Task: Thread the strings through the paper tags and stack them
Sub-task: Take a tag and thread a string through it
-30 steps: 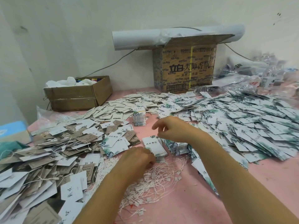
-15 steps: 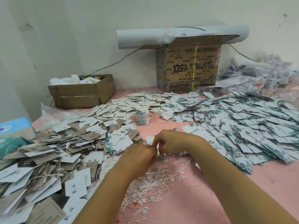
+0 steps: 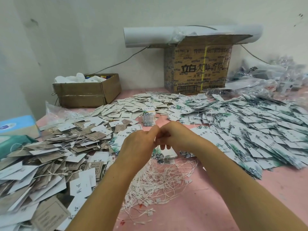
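Head view: the table (image 3: 216, 205) is buried in tags (image 3: 250, 127), with strings (image 3: 160, 184) heaped under the wrists. The left hand (image 3: 138, 144) and right hand (image 3: 176, 135) meet, fingers (image 3: 153, 130) curled tip to tip; what they pinch I cannot tell. Best to hold the hole steady and feed the string straight.

Bright, soft, even light, source not discernible; shadows faint and diffuse on the pink counter (image 3: 275, 189). Wide-angle bowing toward the edges. Smeared and out of focus at far right: white leaf-printed paper tags (image 3: 283, 130), clear crinkled plastic bags (image 3: 275, 75).
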